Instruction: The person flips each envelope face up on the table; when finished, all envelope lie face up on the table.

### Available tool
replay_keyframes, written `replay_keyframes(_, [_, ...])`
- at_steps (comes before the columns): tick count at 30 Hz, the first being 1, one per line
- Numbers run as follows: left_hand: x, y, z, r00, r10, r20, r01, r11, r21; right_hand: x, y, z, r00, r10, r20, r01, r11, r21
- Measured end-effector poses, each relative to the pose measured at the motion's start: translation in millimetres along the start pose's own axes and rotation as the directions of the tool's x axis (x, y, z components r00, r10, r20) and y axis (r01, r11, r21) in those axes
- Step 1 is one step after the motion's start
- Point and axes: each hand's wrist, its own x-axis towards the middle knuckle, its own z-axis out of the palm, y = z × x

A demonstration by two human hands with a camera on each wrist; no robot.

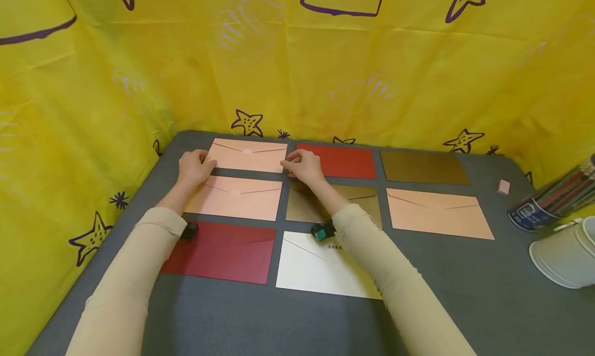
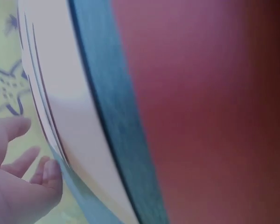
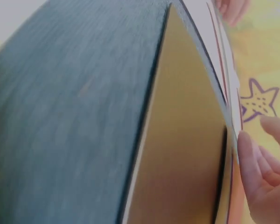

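Observation:
A pale pink envelope (image 1: 246,162), flap side up, lies at the back left of the dark grey table. At its left edge is my left hand (image 1: 192,167), fingers loosely bent and apart in the left wrist view. My right hand (image 1: 304,166) is at the envelope's right edge, thumb and fingers relaxed. It also overlaps the left end of a red envelope (image 1: 346,161). Below the right wrist lies a gold envelope (image 1: 355,193), partly covered by the forearm. Another pink envelope (image 1: 237,198) lies just in front of the first, near my left wrist.
A brown envelope (image 1: 425,167) and a peach envelope (image 1: 439,214) lie to the right. Nearer me are a dark red envelope (image 1: 223,250) and a white envelope (image 1: 316,273). An eraser (image 1: 503,187), a pencil tub (image 1: 532,215) and a white bucket (image 1: 567,255) stand right. Yellow cloth (image 1: 288,77) hangs behind.

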Motion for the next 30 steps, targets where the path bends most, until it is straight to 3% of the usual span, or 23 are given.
replay_keyframes(5, [-5.7,25.4,14.4,1.000,0.030,-0.007,-0.030,0.989,-0.141,-10.5,3.6,-28.7,0.999,0.035,-0.006,-0.035,0.999,0.040])
replay_keyframes(12, [-18.3,73.2,41.4,0.992,0.045,0.115,0.000,0.933,-0.360,-28.7,16.4,-71.4,0.996,0.085,-0.032,-0.083,0.994,0.066])
replay_keyframes(16, [-23.7,97.1,56.7,0.978,0.060,0.200,0.038,0.890,-0.454,-38.5,26.6,-91.7,0.990,0.129,-0.055,-0.123,0.987,0.100])
replay_keyframes(19, [-27.9,112.2,66.4,0.959,0.087,0.269,0.071,0.847,-0.527,-44.5,35.8,-107.3,0.986,0.148,-0.081,-0.140,0.985,0.102])
replay_keyframes(21, [-30.8,120.3,72.4,0.945,0.101,0.312,0.091,0.833,-0.546,-48.7,42.1,-118.5,0.985,0.146,-0.094,-0.137,0.985,0.102])
replay_keyframes(23, [-33.8,127.1,77.6,0.932,0.105,0.347,0.108,0.833,-0.542,-52.9,48.2,-129.1,0.985,0.144,-0.098,-0.135,0.986,0.098])
replay_keyframes(30, [-41.6,140.6,90.3,0.907,0.102,0.409,0.112,0.877,-0.467,-68.2,66.3,-154.7,0.979,0.198,-0.045,-0.198,0.980,0.012])
